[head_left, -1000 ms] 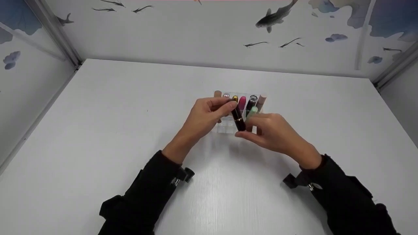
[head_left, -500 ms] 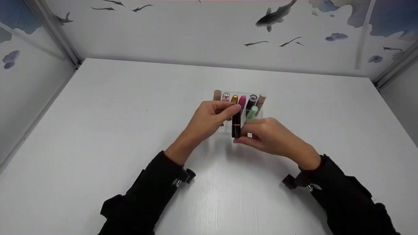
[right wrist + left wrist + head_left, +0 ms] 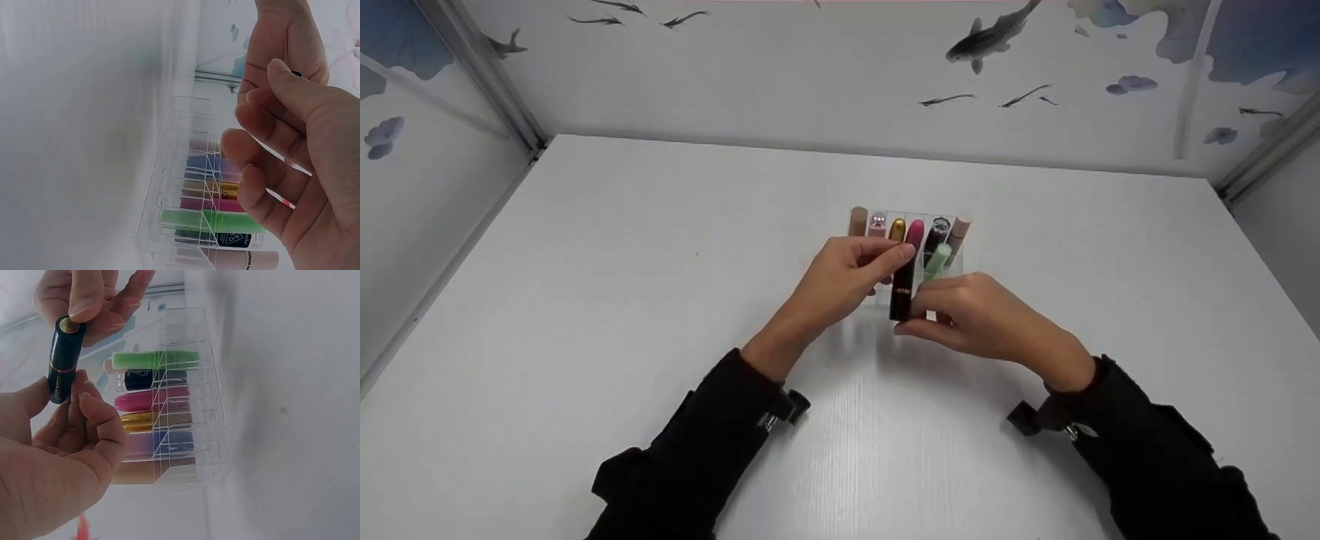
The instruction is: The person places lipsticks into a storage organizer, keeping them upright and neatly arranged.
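A black lipstick tube (image 3: 901, 296) with a thin gold band stands roughly upright between both hands, in front of a clear holder (image 3: 226, 458). My left hand (image 3: 847, 274) pinches its upper end between thumb and fingers. At the lower end, my right hand (image 3: 986, 319) holds it, thumb against the base, which shows a round gold label in the left wrist view. Only a bit of black shows past the right thumb (image 3: 287, 79) in the right wrist view. Behind the hands, the holder carries a gold tube (image 3: 139, 421), a magenta tube (image 3: 133, 400) and a green tube (image 3: 135, 360).
Also in the holder are a tan tube (image 3: 858, 219), a black bottle (image 3: 233, 240) and a pale pink tube (image 3: 261, 260). The white table (image 3: 585, 315) extends around it. A white panel (image 3: 810, 90) printed with fish rises along the back edge.
The lipstick has swung from a slant to nearly vertical and come slightly nearer the person. Both hands have shifted slightly down in the head view, still holding it.
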`<action>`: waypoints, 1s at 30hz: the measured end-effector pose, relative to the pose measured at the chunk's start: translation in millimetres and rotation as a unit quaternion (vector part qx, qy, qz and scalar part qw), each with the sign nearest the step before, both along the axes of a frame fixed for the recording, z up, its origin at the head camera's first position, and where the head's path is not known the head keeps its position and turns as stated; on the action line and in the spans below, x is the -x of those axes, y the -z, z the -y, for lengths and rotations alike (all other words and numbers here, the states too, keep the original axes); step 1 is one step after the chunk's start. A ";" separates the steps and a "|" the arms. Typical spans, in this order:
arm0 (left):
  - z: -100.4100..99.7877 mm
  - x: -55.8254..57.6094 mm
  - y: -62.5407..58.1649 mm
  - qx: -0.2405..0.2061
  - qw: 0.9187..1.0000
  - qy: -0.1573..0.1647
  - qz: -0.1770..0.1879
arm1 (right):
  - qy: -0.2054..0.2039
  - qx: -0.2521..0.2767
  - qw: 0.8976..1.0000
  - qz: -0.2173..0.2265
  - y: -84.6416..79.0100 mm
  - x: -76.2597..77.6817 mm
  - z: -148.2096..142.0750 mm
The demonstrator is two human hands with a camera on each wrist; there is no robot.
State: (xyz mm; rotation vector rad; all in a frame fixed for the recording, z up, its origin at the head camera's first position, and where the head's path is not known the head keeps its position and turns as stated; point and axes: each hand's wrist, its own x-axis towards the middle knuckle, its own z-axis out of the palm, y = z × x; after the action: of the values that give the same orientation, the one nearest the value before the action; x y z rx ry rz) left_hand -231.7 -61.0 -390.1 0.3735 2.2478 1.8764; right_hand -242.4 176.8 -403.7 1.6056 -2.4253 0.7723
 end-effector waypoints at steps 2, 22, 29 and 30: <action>-0.2 0.0 0.2 0.000 1.000 0.001 0.001 | 0.001 -0.001 1.000 0.001 -0.2 -0.3 0.0; 0.5 0.7 -2.7 0.013 0.999 -0.012 -0.046 | 0.070 -0.034 0.997 -0.015 -6.4 -0.8 -5.0; 4.9 0.5 -6.8 0.018 0.995 -0.040 -0.086 | 0.171 -0.080 0.982 -0.030 -14.6 -2.4 -7.8; 5.5 0.5 -7.3 0.021 0.995 -0.045 -0.089 | 0.180 -0.088 0.979 -0.026 -15.1 -2.7 -7.7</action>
State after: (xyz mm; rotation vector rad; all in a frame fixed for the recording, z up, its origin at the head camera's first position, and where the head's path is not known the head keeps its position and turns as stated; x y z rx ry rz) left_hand -232.3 -66.5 -382.8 0.4556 2.4530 1.9055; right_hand -239.7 184.6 -388.6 1.1609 -2.6962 0.4590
